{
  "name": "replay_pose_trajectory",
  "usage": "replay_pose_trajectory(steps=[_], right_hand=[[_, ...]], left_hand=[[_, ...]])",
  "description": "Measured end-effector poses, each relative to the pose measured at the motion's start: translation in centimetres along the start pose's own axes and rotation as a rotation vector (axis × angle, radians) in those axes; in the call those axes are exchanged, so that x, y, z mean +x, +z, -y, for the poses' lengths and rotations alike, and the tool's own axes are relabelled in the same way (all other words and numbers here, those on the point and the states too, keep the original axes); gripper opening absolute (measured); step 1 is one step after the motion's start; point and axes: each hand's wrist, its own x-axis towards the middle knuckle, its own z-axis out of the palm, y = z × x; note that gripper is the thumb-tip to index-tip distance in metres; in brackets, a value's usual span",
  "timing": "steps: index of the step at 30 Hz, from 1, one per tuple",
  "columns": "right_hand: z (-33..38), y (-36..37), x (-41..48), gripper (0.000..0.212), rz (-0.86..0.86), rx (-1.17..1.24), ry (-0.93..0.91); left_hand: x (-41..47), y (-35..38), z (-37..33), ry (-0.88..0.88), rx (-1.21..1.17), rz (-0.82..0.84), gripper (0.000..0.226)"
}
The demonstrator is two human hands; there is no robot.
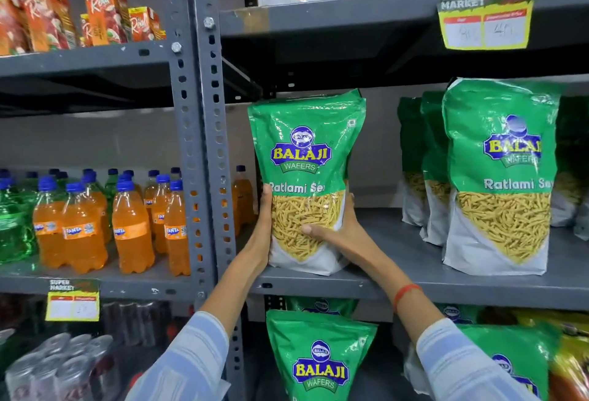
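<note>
A green and white Balaji Ratlami Sev packet (306, 152) stands upright at the left end of the grey middle shelf (398, 286). My left hand (263, 228) lies flat against the packet's left side with the fingers straight up. My right hand (334, 231) grips its right side, thumb across the clear window in front and fingers behind. At least one more packet of the same kind stands directly behind it.
More Ratlami Sev packets (497, 177) stand further right on the same shelf, with a gap between. Orange Fanta bottles (130, 225) fill the left bay, juice cartons (105, 12) above. A grey upright post (204, 145) divides the bays. Other packets (320, 359) sit on the shelf below.
</note>
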Motion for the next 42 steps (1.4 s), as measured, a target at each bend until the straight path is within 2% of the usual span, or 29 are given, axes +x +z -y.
replay_pose_trajectory(steps=[2, 4, 8, 11, 14, 17, 19, 26, 27, 30, 31, 33, 35, 36, 37, 38, 40, 42], right_hand=[[-0.1, -0.5, -0.1, 0.123, 0.042, 0.043, 0.055], [0.4, -1.1, -0.5, 0.116, 0.132, 0.158, 0.092], [0.8, -2.6, -0.9, 0.111, 0.309, 0.272, 0.132], [0.5, -3.2, -1.1, 0.102, 0.334, 0.328, 0.147], [0.5, -3.2, -1.4, 0.103, 0.316, 0.320, 0.139], [0.8, -2.8, -1.5, 0.111, 0.287, 0.269, 0.113], [1.1, -2.6, -1.6, 0.109, 0.278, 0.244, 0.080], [1.1, -2.8, -1.8, 0.107, 0.297, 0.263, 0.103], [1.0, -2.8, -1.8, 0.107, 0.296, 0.260, 0.104], [1.1, -3.1, -2.0, 0.093, 0.319, 0.274, 0.109], [1.0, -3.1, -2.1, 0.088, 0.330, 0.273, 0.102], [1.0, -3.2, -2.1, 0.083, 0.320, 0.270, 0.115], [0.8, -3.2, -1.8, 0.078, 0.275, 0.259, 0.135], [1.0, -3.1, -1.8, 0.084, 0.207, 0.273, 0.163], [1.3, -3.0, -2.1, 0.093, 0.101, 0.287, 0.181], [1.7, -3.1, -2.6, 0.095, -0.039, 0.277, 0.148], [2.9, -3.5, -4.3, 0.068, -0.370, 0.226, -0.065], [4.1, -4.7, -5.8, 0.043, -0.569, 0.158, -0.296]], left_hand=[[-0.1, 0.0, 0.2, 0.000, 0.041, 0.010, 0.099], [-0.2, -0.2, 0.7, -0.004, 0.090, 0.009, 0.099], [-0.5, -0.4, 1.2, 0.004, 0.260, 0.051, 0.111], [-0.6, -0.4, 1.3, 0.022, 0.339, 0.102, 0.116], [-0.8, -0.4, 1.2, 0.046, 0.333, 0.111, 0.113], [-0.8, -0.5, 1.2, 0.036, 0.284, 0.085, 0.098], [-0.8, -0.7, 1.2, 0.020, 0.273, 0.082, 0.088], [-0.8, -0.5, 1.3, 0.011, 0.286, 0.069, 0.080], [-0.8, -0.5, 1.4, 0.021, 0.286, 0.062, 0.072], [-0.9, -0.4, 1.4, 0.072, 0.323, 0.004, 0.026], [-1.1, -0.2, 1.4, 0.079, 0.344, -0.020, 0.022], [-1.7, 0.0, 1.1, 0.096, 0.371, -0.057, 0.038], [-2.3, 0.4, 1.2, 0.182, 0.444, -0.149, 0.085], [-2.7, 0.8, 1.3, 0.245, 0.531, -0.226, 0.105], [-3.1, 1.3, 1.4, 0.331, 0.655, -0.308, 0.113], [-3.4, 2.0, 1.4, 0.440, 0.804, -0.384, 0.111], [-4.0, 4.0, 1.2, 0.638, 1.036, -0.521, 0.097], [-3.8, 6.7, 1.2, 0.785, 1.117, -0.578, 0.083]])
